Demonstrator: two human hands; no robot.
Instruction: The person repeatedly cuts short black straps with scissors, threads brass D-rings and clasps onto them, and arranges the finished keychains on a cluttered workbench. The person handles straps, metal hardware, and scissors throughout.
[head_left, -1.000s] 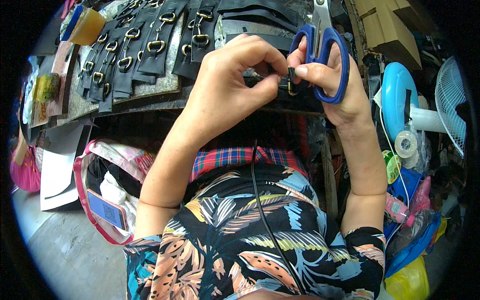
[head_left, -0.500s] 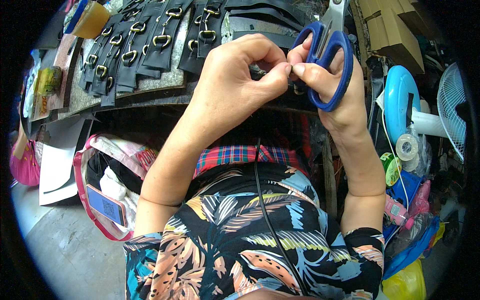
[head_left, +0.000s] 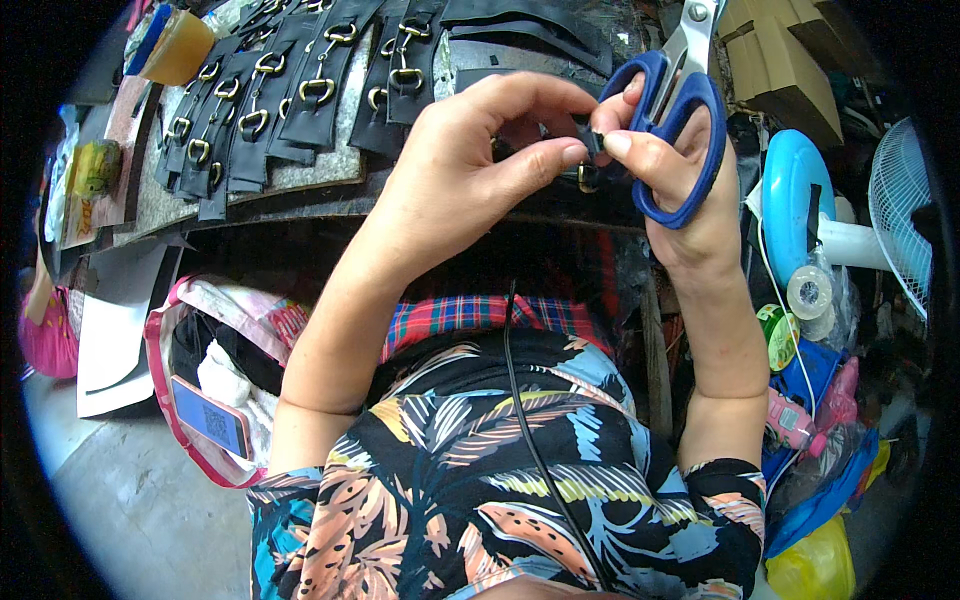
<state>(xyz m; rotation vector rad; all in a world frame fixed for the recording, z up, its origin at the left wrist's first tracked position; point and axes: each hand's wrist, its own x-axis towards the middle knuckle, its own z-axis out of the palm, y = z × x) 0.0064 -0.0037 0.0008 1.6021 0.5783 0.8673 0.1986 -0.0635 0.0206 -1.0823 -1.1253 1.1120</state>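
My left hand (head_left: 490, 150) is closed, its thumb and fingers curled around a small black strap piece (head_left: 594, 142). A gold-coloured metal fitting (head_left: 587, 178) shows just below the left thumb tip. My right hand (head_left: 670, 170) holds a pair of scissors (head_left: 716, 150) with blue handles, its fingers through the loops and the blades pointing up and away. The right thumb and fingertip meet at the edge of the strap piece; what lies between them is too small to make out. Part of the strap is hidden behind my left fingers.
Several black straps with gold horsebit fittings (head_left: 317, 92) lie on the bench at the left, beside plain black strips (head_left: 530, 30). A container of amber stuff (head_left: 180, 48) stands far left. Cardboard boxes (head_left: 785, 80) and a fan (head_left: 900, 200) are right; a bag with a phone (head_left: 210, 415) sits below left.
My fingertips have parted slightly, and the strap piece and gold fitting now show between my hands. The right hand with the scissors has shifted a little to the right.
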